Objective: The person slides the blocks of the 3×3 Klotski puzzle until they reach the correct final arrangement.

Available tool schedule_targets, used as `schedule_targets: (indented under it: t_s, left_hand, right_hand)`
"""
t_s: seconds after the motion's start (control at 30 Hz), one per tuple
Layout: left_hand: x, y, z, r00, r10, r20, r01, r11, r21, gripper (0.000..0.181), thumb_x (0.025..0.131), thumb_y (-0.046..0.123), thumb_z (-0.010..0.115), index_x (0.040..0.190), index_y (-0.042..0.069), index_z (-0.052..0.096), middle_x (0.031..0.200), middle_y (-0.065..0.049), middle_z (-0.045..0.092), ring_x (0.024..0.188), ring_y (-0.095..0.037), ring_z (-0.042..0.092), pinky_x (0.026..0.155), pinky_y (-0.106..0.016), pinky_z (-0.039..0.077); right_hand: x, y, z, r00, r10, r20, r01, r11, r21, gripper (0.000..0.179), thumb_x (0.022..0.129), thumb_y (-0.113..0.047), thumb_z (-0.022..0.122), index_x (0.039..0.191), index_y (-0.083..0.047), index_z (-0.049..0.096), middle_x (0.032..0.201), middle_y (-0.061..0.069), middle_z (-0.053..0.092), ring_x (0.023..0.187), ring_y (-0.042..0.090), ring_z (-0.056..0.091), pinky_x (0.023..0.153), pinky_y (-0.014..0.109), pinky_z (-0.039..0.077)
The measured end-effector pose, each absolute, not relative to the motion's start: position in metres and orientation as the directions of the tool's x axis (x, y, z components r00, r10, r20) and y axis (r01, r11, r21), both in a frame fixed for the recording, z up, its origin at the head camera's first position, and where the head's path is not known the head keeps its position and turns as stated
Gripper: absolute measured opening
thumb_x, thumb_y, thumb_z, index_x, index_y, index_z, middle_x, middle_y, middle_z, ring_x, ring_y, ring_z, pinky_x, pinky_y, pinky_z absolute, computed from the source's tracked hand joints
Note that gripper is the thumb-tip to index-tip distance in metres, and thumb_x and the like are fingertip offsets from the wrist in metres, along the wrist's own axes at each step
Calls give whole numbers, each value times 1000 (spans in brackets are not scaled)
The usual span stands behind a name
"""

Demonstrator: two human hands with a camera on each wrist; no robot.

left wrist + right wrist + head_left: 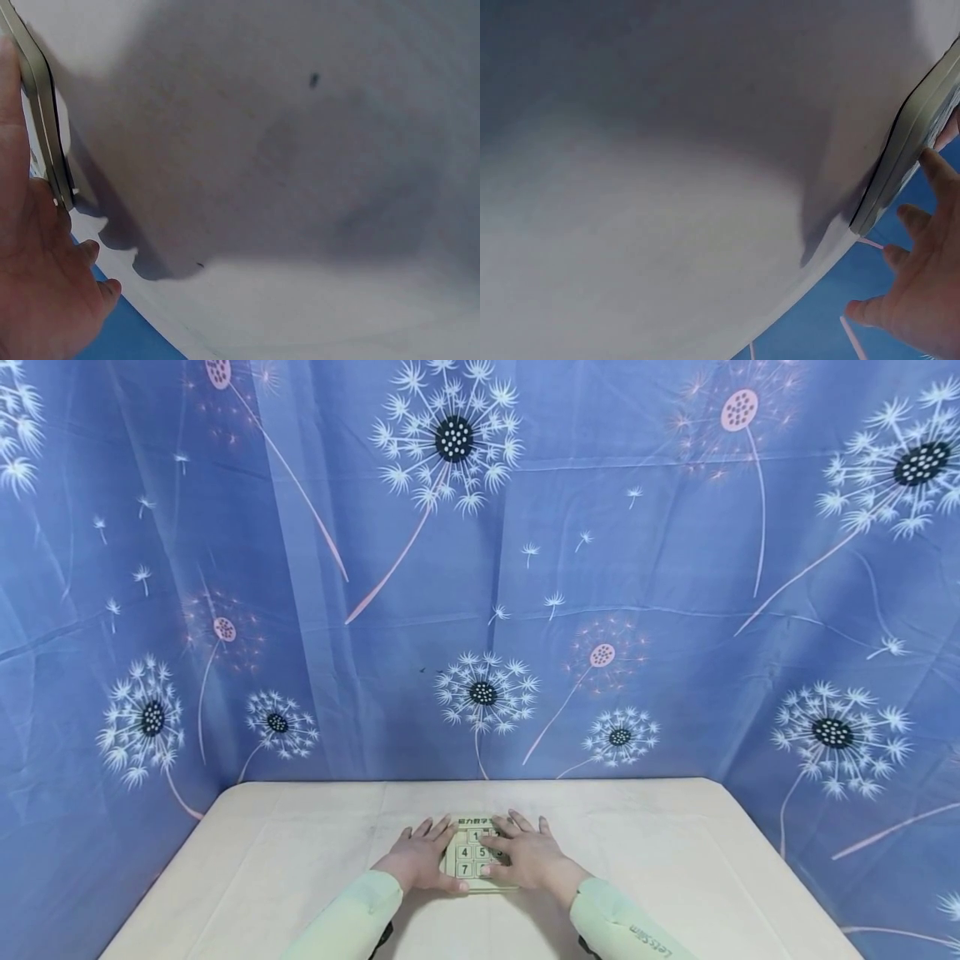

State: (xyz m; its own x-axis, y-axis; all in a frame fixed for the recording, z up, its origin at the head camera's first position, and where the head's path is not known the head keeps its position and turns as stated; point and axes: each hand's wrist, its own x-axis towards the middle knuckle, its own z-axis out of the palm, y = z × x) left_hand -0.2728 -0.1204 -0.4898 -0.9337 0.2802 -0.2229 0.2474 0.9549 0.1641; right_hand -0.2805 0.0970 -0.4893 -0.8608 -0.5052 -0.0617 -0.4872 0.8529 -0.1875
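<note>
A pale green number slide puzzle (464, 852) lies flat on the table, with dark characters along its far edge and numbered tiles such as 1, 4, 5 and 7 showing. My left hand (422, 858) holds its left side, thumb by the near corner and fingers toward the far one. Over the right part of the tiles spreads my right hand (534, 860), its thumb and forefinger touching the face and hiding several tiles. The puzzle's thick rounded edge (46, 112) shows beside the left palm in the left wrist view. Outstretched fingers (911, 221) reach past its edge in the right wrist view.
The cream table top (300, 827) has rounded far corners. Blue cloth (390, 693) printed with dandelions hangs behind it and along both sides. Light green sleeves (352, 914) cover both forearms. Small dark marks (314, 79) dot the table in the left wrist view.
</note>
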Motion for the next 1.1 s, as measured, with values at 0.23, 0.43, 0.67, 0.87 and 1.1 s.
schedule_targets:
  t_s: [0.23,0.43,0.67,0.87,1.1]
  left_hand:
    - [-273,-121,-489,-935,273,-224,246,959,142,102,80,69,74,159,15,38,169,-3,33,156,-33,33,127,-56,30]
    - [-271,-121,-487,-930,287,-230,260,956,140,102,81,68,74,160,16,35,170,-3,32,156,-34,32,127,-57,30]
    - [-271,-121,-488,-928,295,-226,267,952,148,103,81,68,74,160,14,36,170,-4,31,157,-35,31,127,-58,30]
    - [-272,-120,-489,-930,285,-233,258,956,141,103,81,68,74,160,14,36,170,-3,32,157,-33,32,128,-56,30]
    - [-273,-121,-489,-932,278,-232,252,958,133,103,81,69,73,160,14,36,170,-3,31,157,-33,31,128,-56,29]
  right_hand:
    - [-280,95,-489,-859,-508,-62,-490,851,-188,59,94,-60,62,145,-32,59,164,6,44,155,37,34,122,74,23]
    - [-282,93,-491,-859,-508,-66,-490,852,-182,59,93,-62,62,145,-33,58,164,4,42,155,36,33,122,75,23]
    - [-283,90,-492,-857,-511,-61,-495,851,-174,60,93,-63,62,145,-35,58,164,4,43,155,36,33,122,74,23]
    - [-283,87,-492,-855,-512,-84,-493,852,-176,61,93,-64,62,147,-36,56,165,3,41,156,35,31,122,74,23]
    - [-284,82,-489,-848,-521,-92,-504,848,-164,62,93,-64,61,148,-36,54,166,3,39,157,36,29,123,74,21]
